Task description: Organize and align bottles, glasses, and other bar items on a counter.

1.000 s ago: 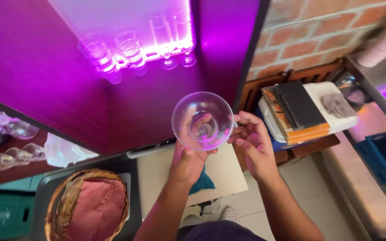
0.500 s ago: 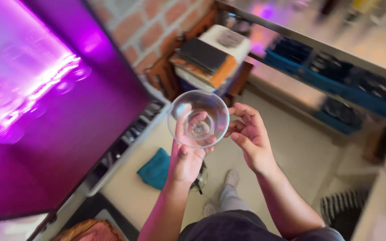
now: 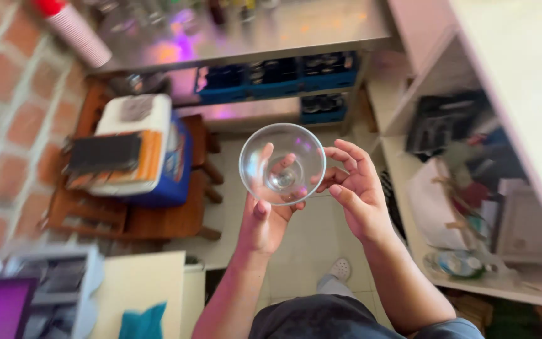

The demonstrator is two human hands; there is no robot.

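Since the earlier frames, the view has swung from the purple-lit wall toward the shelves. Left hand point(image 3: 265, 220) fingers grasp the stemmed glass point(image 3: 282, 164) at chest height, bowl facing up, stem axis pointing downward. Right hand point(image 3: 357, 191) fingers touch its right rim, loosely curled.

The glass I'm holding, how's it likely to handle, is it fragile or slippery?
The glass looks thin and clear, so it is probably fragile and light. Its smooth bowl likely makes it slippery; the left hand grips it from below while the right hand sits at its rim. With a wide round bowl, it would probably roll if laid down.
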